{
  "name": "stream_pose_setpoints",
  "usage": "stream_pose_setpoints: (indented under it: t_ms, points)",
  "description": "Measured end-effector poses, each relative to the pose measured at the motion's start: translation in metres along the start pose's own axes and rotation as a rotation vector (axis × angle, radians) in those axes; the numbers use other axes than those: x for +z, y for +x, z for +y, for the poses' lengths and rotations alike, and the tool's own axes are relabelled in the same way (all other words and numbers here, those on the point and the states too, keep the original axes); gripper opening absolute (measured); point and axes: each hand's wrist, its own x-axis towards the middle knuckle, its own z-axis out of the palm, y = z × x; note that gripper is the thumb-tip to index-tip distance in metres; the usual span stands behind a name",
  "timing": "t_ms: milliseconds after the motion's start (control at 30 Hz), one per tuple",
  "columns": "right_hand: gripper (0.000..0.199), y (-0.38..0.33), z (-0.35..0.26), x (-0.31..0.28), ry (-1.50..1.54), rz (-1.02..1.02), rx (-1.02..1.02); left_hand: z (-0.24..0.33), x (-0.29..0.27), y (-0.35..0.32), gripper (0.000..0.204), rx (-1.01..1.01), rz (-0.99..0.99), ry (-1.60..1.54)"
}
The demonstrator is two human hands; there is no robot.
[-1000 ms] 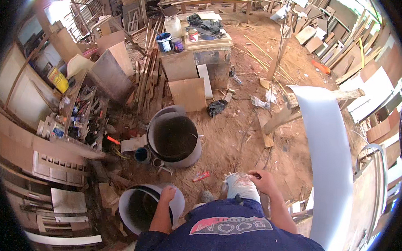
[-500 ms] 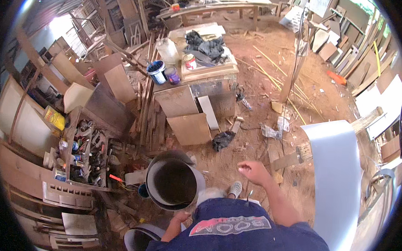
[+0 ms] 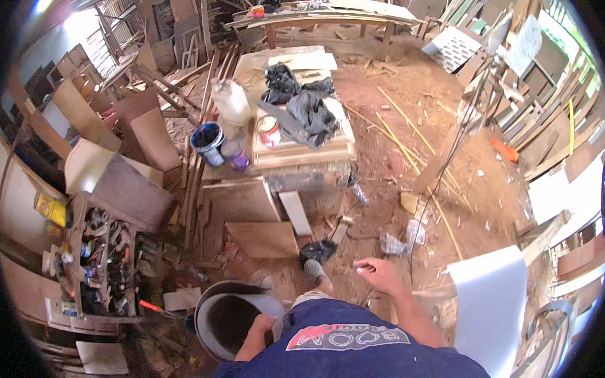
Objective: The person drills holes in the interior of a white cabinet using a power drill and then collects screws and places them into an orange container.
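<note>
My left hand [image 3: 262,325] is curled closed in front of a dark-mouthed cylinder of rolled grey sheet [image 3: 208,319]. Its palm is hidden, and I cannot tell whether it touches the cylinder. Out ahead of my body, my right hand [image 3: 377,275] is bent with thumb and fingers drawn together; anything small in it cannot be made out. Beyond that hand, a long pale sheet [image 3: 488,309] with a shiny surface stretches down the right side. One of my feet [image 3: 315,272] steps forward beside a black plastic bag [image 3: 319,251] on the dirt floor.
Ahead stands a worktable [image 3: 303,180] with black plastic [image 3: 308,119], a white jug [image 3: 230,101], a blue bucket [image 3: 208,146] and tins. Boards [image 3: 261,239] lean against it. On the left is a tool-filled crate [image 3: 106,269]. Yellow strips [image 3: 410,156] and clear plastic [image 3: 394,244] lie on the floor.
My view has advanced toward the worktable, and one foot has come forward. The cylinder has shifted down and left in view; my left hand now overlaps it. My right hand stays bent out front.
</note>
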Motion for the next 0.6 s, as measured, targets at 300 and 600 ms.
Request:
stream_pose_setpoints:
  t_ms: [300,600]
  points:
    - [0.036,0.209,-0.067,-0.084,0.015,0.098,-0.035,0.001,-0.239,0.137,0.041,-0.085,0.325,-0.400]
    - [0.055,0.473,-0.100,-0.105,-0.439,0.439,-0.504,0.083,-0.390,0.125,0.047,-0.182,0.571,-1.078]
